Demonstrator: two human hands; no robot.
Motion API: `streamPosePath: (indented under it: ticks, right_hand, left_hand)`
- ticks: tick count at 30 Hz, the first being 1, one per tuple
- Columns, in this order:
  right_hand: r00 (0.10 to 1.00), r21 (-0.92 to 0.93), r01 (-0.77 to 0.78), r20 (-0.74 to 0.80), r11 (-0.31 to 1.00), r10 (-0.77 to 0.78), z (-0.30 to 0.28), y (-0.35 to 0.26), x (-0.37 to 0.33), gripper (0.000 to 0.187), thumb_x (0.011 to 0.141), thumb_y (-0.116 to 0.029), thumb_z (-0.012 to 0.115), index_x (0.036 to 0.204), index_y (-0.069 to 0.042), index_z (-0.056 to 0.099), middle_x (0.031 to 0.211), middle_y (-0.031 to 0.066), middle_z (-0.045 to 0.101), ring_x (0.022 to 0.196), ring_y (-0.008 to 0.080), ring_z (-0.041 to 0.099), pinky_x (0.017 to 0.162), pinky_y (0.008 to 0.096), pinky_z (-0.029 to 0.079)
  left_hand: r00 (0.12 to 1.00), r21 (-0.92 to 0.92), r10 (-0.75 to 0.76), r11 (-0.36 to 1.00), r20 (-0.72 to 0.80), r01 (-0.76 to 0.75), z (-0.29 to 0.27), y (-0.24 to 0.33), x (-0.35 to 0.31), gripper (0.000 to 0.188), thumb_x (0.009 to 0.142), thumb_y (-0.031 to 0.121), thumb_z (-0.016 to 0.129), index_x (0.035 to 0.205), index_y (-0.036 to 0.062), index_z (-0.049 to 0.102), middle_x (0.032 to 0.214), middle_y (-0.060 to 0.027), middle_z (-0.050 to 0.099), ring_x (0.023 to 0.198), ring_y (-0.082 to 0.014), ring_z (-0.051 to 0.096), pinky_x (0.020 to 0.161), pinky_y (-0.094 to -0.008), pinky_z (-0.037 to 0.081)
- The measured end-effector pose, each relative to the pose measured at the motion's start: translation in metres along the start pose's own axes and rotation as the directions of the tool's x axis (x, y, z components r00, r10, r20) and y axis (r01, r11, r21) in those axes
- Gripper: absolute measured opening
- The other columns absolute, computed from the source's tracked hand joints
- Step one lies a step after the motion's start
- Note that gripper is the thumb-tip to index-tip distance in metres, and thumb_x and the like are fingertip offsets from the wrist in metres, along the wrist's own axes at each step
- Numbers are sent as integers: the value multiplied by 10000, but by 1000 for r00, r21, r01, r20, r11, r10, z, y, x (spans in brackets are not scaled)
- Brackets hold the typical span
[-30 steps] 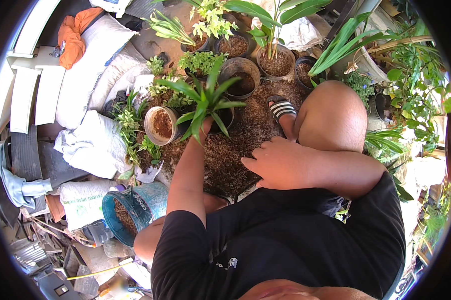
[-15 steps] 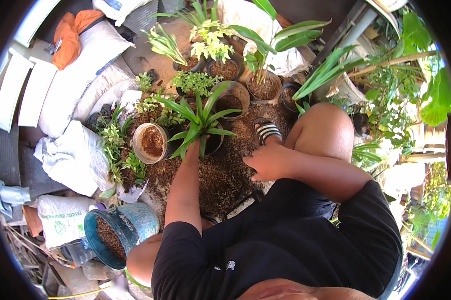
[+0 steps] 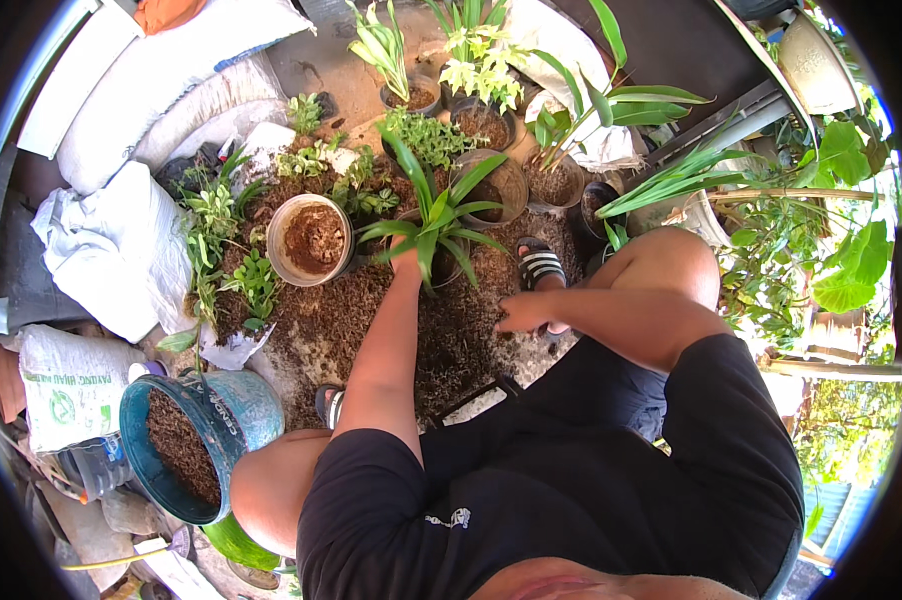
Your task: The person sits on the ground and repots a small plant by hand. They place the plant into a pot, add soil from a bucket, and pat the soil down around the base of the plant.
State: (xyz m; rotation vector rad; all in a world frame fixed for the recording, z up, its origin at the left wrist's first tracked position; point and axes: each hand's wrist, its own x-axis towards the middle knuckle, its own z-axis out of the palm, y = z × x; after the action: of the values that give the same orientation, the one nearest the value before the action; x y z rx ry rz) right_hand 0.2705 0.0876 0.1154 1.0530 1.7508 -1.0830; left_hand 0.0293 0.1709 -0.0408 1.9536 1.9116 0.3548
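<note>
A potted plant with long, strap-like green leaves stands in the middle, on soil-strewn ground. My left hand reaches to the base of this plant, at the left side of its pot. Leaves cover its fingers, so their grip is hidden. My right hand hangs over the ground beside my sandalled foot, fingers loosely bent and nothing in them. Left of the plant is a pale round pot with brown soil inside. A larger, partly filled pot stands just behind the plant.
Several potted plants line the back. At the lower left a blue bucket holds brown potting mix. White sacks lie along the left. Uprooted leafy plants rest on the soil. Dense greenery grows at the right.
The whole view has shifted, bringing my left sandal into sight. My left hand remains at the strap-leaved plant. The fingers of my right hand look less spread.
</note>
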Motion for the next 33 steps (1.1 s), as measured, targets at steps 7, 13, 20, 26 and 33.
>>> streamPosePath:
  ticks: [7, 13, 20, 26, 33]
  right_hand:
    - [980, 208, 60, -200, 976, -17, -46, -30, 21, 785, 1002, -433, 561, 1556, 57, 298, 1467, 271, 511, 887, 312, 729, 784, 443, 586]
    - [992, 329, 7, -121, 944, 35, -66, -46, 34, 816, 1002, -423, 575, 1580, 47, 241, 1548, 252, 428, 1018, 320, 707, 736, 410, 625]
    - [930, 377, -6, -337, 926, 144, -49, 15, 70, 815, 980, -498, 600, 1436, 137, 371, 1179, 297, 651, 986, 369, 705, 717, 444, 616]
    - [977, 635, -8, -161, 773, 142, -64, 17, 73, 636, 992, -417, 617, 1434, -3, 422, 1317, 220, 567, 1043, 362, 658, 696, 509, 634]
    - [986, 642, 66, -159, 763, 49, -82, -3, 82, 732, 984, -403, 640, 1534, -55, 306, 1455, 205, 499, 1235, 409, 578, 788, 552, 632]
  left_hand:
    - [984, -517, -154, 837, 93, 180, -19, -25, -3, 611, 826, 126, 758, 1395, 89, 538, 1324, -160, 621, 1160, -349, 630, 951, -441, 526]
    - [932, -872, 76, -333, 355, 360, 5, -61, 12, 182, 916, 110, 685, 1082, 58, 633, 1044, -106, 628, 944, -279, 609, 871, -403, 532]
    - [977, -950, 80, 262, 199, 172, -4, -3, 10, 478, 935, 44, 699, 1379, 65, 525, 1240, -82, 619, 1109, -254, 617, 940, -414, 549]
    - [951, -872, 14, -395, 308, 288, 18, -29, 3, 372, 1031, 139, 604, 1392, 103, 520, 1282, -85, 578, 1120, -250, 591, 959, -417, 508]
    - [992, -634, -91, 763, 91, 128, -1, -34, -20, 323, 1026, 199, 592, 1332, 97, 585, 1209, -91, 649, 1090, -247, 618, 952, -416, 509]
